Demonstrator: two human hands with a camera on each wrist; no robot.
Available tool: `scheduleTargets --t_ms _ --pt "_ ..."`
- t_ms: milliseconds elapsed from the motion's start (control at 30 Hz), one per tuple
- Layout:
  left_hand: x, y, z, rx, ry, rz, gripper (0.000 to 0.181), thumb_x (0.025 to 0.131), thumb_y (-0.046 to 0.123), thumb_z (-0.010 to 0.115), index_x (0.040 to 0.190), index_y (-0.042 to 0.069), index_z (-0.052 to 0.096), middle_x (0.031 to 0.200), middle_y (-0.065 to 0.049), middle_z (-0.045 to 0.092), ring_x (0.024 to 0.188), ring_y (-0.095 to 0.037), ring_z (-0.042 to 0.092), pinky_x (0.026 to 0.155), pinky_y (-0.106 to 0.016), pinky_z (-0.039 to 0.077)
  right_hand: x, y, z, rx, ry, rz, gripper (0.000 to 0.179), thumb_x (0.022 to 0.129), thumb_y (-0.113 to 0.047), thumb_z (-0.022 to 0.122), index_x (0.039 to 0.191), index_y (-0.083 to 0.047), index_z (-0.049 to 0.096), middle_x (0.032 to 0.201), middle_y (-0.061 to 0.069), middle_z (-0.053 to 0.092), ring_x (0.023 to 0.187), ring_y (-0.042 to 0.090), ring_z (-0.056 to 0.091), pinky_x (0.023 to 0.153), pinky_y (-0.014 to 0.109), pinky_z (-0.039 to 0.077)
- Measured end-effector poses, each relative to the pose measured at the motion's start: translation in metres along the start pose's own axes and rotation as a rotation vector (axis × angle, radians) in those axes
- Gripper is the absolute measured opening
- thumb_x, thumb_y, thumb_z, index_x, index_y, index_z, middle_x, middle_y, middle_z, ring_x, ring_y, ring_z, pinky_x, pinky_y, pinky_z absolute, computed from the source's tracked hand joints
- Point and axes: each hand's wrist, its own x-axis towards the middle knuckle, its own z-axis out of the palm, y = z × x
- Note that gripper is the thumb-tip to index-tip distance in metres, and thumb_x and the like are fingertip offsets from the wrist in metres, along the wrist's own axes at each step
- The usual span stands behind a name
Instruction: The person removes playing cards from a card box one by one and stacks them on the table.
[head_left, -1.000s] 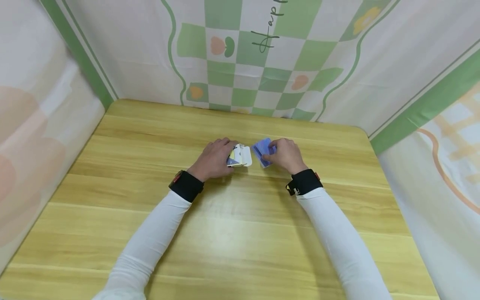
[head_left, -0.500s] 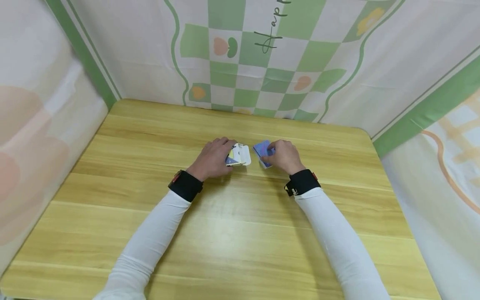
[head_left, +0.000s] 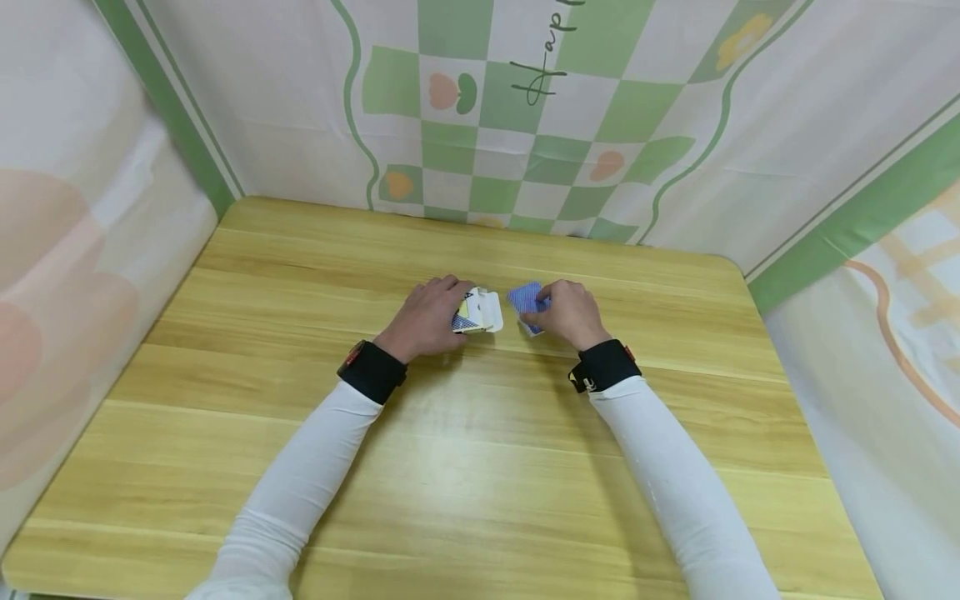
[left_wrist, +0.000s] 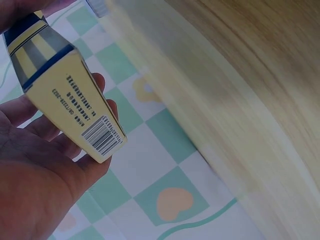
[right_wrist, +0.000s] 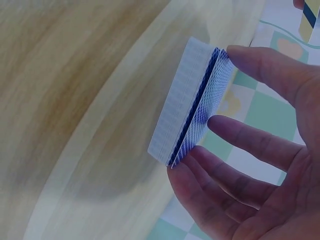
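In the head view my left hand (head_left: 427,318) grips a playing-card box (head_left: 478,310), its flap end facing right. The left wrist view shows fingers and thumb around the box (left_wrist: 75,100), its barcode end toward the camera. To the right, my right hand (head_left: 567,314) pinches a deck of blue-backed playing cards (head_left: 527,297). In the right wrist view, thumb and fingertips hold the deck (right_wrist: 187,105) by its opposite ends. A narrow dark gap separates the patterned top cards from the thick white stack below. Box and deck are a short distance apart.
Both hands work near the back of a wooden table (head_left: 450,467). Behind it hangs a white and green checkered cloth (head_left: 517,158), and more cloth hangs at both sides. Each wrist carries a black band (head_left: 372,372).
The top cards, earlier skewed over the stack, now lie more in line with it under my right hand. The left hand keeps its hold on the box. The head view has shifted slightly.
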Motion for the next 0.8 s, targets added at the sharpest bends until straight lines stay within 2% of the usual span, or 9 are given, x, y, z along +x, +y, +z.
scheduleTargets --t_ms 800 --pt "-0.0003 0.0049 -0.002 -0.009 -0.013 -0.005 0.074 0.068 0.027 0.074 0.133 0.011 0.044 0.12 -0.007 0.05 0.104 -0.023 0.046 0.084 -0.041 0.035 -0.003 0.0015 -0.0017 0.017 -0.007 0.013 0.052 0.074 -0.041 0.072 0.107 -0.001 0.063 0.106 0.018 0.06 0.089 0.028 0.054 0.068 0.036 0.043"
